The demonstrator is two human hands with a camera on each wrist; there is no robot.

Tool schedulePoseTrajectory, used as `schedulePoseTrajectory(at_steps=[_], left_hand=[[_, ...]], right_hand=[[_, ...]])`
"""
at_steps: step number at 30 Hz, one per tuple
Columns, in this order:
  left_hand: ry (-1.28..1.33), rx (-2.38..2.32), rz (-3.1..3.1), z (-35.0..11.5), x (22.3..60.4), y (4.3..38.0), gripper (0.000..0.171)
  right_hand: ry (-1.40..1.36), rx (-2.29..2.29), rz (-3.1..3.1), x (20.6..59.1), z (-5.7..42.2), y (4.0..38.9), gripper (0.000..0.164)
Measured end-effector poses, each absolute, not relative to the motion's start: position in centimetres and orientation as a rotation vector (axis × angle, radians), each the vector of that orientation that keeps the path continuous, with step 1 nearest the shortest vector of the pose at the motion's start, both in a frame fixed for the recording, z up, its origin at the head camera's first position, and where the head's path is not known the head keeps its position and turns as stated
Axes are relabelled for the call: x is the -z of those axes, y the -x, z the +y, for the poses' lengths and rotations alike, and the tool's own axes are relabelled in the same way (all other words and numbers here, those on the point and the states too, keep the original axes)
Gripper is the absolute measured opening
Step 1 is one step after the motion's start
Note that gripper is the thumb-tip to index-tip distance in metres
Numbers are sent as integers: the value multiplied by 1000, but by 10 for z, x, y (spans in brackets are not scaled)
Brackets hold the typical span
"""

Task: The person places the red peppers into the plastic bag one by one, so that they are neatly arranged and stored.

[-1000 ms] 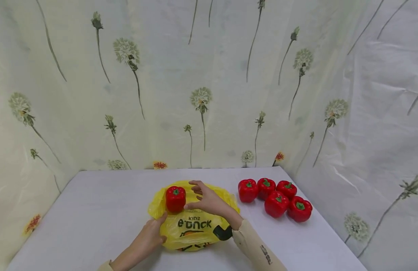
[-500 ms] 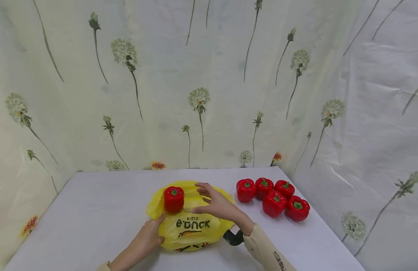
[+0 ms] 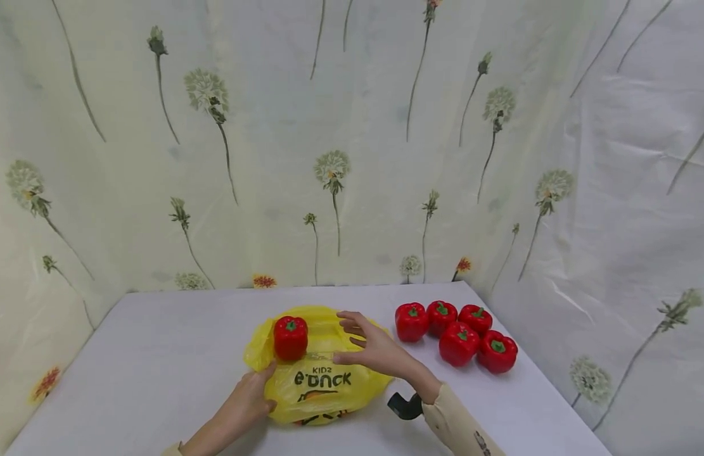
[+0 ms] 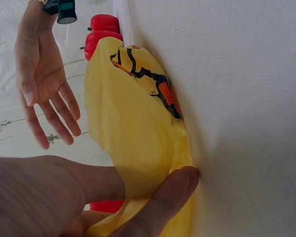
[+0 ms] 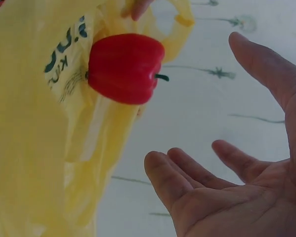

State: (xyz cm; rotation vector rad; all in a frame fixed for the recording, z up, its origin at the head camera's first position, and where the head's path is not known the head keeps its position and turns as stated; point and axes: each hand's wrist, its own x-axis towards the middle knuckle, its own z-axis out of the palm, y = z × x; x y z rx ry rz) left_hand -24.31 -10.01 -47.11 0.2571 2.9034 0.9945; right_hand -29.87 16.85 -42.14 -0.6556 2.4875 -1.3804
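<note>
A yellow plastic bag [image 3: 317, 396] with dark lettering lies on the table. My left hand [image 3: 246, 396] grips its left edge; the left wrist view shows thumb and fingers pinching the thin film [image 4: 133, 118]. On the bag's left part, just beyond the left hand, stands a red bell pepper [image 3: 291, 339] with its green stem up. It also shows in the right wrist view as a red pepper [image 5: 125, 69] against the film. My right hand [image 3: 380, 348] hovers over the bag's right side, fingers spread and holding nothing, apart from the pepper.
Several more red bell peppers [image 3: 459, 344] stand grouped on the white table [image 3: 175, 354], right of the bag. A flower-print curtain [image 3: 272, 158] hangs behind the table and along its sides. A dark wrist camera [image 3: 405, 405] sits at the right sleeve.
My right hand has moved to the right, away from the red bell pepper on the bag. The left hand keeps its grip on the bag. The head view has shifted slightly.
</note>
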Motion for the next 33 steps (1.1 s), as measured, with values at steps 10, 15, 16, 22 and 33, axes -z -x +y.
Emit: schedulePoseTrajectory(at_steps=[10, 15, 16, 22, 33], left_hand=[[-234, -980, 2907, -98, 470, 244, 71], [-229, -974, 2903, -97, 471, 244, 70], [-227, -975, 2902, -98, 471, 244, 70], [-215, -961, 2899, -98, 471, 243, 70], [-209, -923, 2912, -97, 471, 244, 68]], right_hand=[[571, 1379, 2531, 424, 201, 294, 80], [530, 1385, 2549, 425, 214, 289, 81], [531, 1384, 2550, 426, 216, 289, 81], [524, 1399, 2554, 432, 228, 288, 84], [396, 1499, 2616, 441, 253, 278, 78]])
